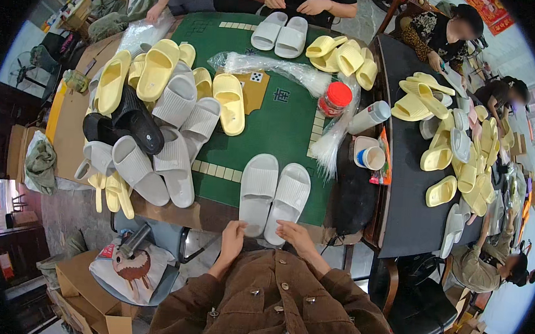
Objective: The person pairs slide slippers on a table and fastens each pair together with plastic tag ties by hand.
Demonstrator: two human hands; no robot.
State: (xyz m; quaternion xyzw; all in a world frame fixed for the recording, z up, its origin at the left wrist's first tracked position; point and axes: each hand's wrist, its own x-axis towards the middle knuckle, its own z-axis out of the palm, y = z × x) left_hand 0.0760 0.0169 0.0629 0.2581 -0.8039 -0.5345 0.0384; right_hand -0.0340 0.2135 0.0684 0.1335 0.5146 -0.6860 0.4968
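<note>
A pair of grey slide slippers lies side by side at the near edge of the green table mat, toes pointing away from me. My left hand (pixel 233 243) has its fingers curled together at the heel edge of the left grey slipper (pixel 257 194). At the heel of the right grey slipper (pixel 290 196), my right hand (pixel 298 238) grips the rim, fingertips over the edge. To the left is a heap of yellow, grey and black slippers, including a black slipper (pixel 137 121) and a yellow slipper (pixel 229 104) on its right side.
Clear plastic strips (pixel 280 67) lie across the mat. A red-lidded jar (pixel 335 99), a white bottle (pixel 370 117) and a paper cup (pixel 373 157) stand at right. Beyond, a dark table (pixel 410 194) holds many slippers. People work around; one sits opposite, behind another grey pair (pixel 291 37).
</note>
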